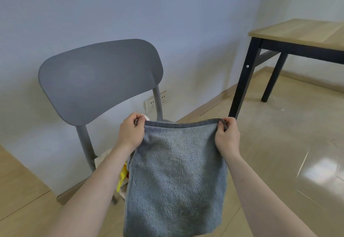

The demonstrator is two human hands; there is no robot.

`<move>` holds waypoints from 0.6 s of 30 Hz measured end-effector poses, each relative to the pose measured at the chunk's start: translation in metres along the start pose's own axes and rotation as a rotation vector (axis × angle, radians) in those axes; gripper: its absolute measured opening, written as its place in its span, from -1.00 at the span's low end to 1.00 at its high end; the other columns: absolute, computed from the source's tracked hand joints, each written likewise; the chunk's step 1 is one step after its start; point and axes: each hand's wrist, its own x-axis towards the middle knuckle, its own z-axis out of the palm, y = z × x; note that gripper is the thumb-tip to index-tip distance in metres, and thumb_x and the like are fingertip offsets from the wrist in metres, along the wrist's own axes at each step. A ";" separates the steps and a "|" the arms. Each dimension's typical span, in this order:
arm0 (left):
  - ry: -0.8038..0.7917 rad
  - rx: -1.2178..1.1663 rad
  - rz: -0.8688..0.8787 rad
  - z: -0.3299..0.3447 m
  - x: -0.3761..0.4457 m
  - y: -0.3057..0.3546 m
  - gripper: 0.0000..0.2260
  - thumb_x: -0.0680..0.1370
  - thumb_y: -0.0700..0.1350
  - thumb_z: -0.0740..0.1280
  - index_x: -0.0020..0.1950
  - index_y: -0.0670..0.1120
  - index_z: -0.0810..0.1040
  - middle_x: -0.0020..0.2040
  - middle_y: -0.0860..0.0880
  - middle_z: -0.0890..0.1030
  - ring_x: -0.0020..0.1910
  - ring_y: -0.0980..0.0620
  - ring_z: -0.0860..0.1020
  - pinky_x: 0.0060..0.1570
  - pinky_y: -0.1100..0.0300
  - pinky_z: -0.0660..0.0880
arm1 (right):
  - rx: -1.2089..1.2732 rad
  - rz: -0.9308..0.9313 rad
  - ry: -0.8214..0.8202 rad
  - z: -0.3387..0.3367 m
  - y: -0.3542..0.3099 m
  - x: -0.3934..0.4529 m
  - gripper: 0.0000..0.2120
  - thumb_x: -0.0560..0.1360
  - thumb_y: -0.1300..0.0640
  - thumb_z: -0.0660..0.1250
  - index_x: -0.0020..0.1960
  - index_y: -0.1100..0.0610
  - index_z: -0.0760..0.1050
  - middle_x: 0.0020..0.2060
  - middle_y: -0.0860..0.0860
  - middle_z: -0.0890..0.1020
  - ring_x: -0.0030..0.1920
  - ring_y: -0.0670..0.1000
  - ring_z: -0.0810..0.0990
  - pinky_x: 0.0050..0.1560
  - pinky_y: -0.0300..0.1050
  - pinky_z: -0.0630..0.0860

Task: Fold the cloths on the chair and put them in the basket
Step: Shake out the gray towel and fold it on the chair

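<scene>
While the grey towel [176,171] hung in front of the grey chair [100,80], the left hand [130,134] pinched its upper left corner and the right hand [226,138] pinched its upper right corner, the fingers [221,125] of each curled and clamped on the dark-striped hem [178,122]. That hem ran level from hand to hand, just before the chair's seat and below its backrest, so the edge between the hands lay crosswise and the cloth fell straight down from the fingers toward the floor. Both hands sat at much the same height and much the same reach from the chair; neither looked nearer to the hanging end. Any fold, I judged, would turn on bringing the two held corners together or laying the hanging length over. More cloths [122,177], pale and yellow, showed on the chair seat behind the towel's left edge. No basket was in view. A wooden counter [297,30] stood well to the right of the chair.
</scene>
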 end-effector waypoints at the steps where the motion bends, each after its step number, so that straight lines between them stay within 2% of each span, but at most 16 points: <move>1: -0.026 0.044 0.006 0.001 0.000 -0.002 -0.77 0.71 -0.05 0.20 -0.06 -0.07 0.56 -0.20 0.00 0.58 -0.26 0.09 0.47 -0.24 0.21 0.40 | 0.017 -0.005 0.019 0.002 -0.003 0.002 -0.85 0.70 0.13 0.24 0.22 0.16 0.47 0.08 0.00 0.60 0.10 0.00 0.53 0.15 -0.12 0.38; 3: -0.077 0.118 0.007 0.001 0.000 -0.005 -0.73 0.73 -0.01 0.15 -0.10 -0.07 0.49 -0.24 -0.03 0.53 -0.26 0.01 0.44 -0.25 0.10 0.36 | 0.025 -0.007 0.051 0.006 -0.007 0.006 -0.84 0.70 0.14 0.25 0.24 0.18 0.47 0.09 0.03 0.61 0.11 0.02 0.54 0.14 -0.16 0.37; 5: -0.137 0.133 -0.029 0.000 0.000 -0.006 -0.73 0.72 0.07 0.17 -0.05 -0.04 0.50 -0.16 0.01 0.57 -0.16 0.00 0.49 -0.19 0.10 0.38 | 0.005 0.009 0.047 0.010 -0.009 0.009 -0.82 0.69 0.13 0.26 0.25 0.18 0.49 0.11 0.08 0.63 0.13 0.06 0.57 0.14 -0.16 0.38; 8: -0.220 0.150 -0.118 -0.001 0.003 -0.010 -0.77 0.67 0.11 0.26 0.09 -0.04 0.53 0.05 0.07 0.56 0.06 0.00 0.50 0.00 0.11 0.35 | -0.138 0.078 -0.095 0.017 -0.002 0.013 -0.78 0.66 0.15 0.29 0.28 0.18 0.53 0.18 0.13 0.65 0.21 0.16 0.59 0.14 -0.13 0.41; 11: -0.226 0.283 -0.123 -0.001 0.006 -0.015 -0.84 0.66 0.01 0.28 0.11 -0.07 0.50 0.01 -0.03 0.56 0.04 -0.09 0.51 -0.08 0.10 0.33 | -0.278 0.137 -0.253 0.021 0.009 0.013 -0.75 0.56 0.25 0.27 0.20 0.12 0.58 0.14 0.10 0.66 0.21 0.16 0.60 0.13 -0.12 0.45; 13: -0.217 0.317 -0.107 -0.002 0.007 -0.016 -0.82 0.68 0.01 0.26 0.12 -0.09 0.49 -0.01 -0.04 0.56 0.01 -0.10 0.52 -0.08 0.10 0.33 | -0.356 0.107 -0.307 0.021 0.008 0.011 -0.68 0.49 0.28 0.25 0.17 0.04 0.59 0.11 0.02 0.67 0.24 0.12 0.59 0.21 -0.09 0.45; 16: -0.203 0.316 -0.073 -0.003 0.007 -0.014 -0.80 0.69 0.03 0.23 0.14 -0.09 0.48 -0.03 -0.03 0.59 0.01 -0.11 0.54 -0.05 0.07 0.40 | -0.469 -0.054 -0.373 0.025 -0.009 0.011 -0.49 0.40 0.31 0.23 0.21 -0.13 0.61 0.20 -0.07 0.68 0.34 0.06 0.52 0.50 0.04 0.28; 18: -0.171 0.287 -0.049 -0.003 0.007 -0.010 -0.82 0.69 0.00 0.24 0.11 -0.11 0.47 -0.09 -0.02 0.60 -0.02 -0.13 0.55 -0.04 0.02 0.43 | -0.443 -0.096 -0.498 0.031 -0.018 0.013 -0.46 0.38 0.25 0.19 0.21 -0.18 0.62 0.22 -0.16 0.68 0.38 0.01 0.51 0.55 0.14 0.26</move>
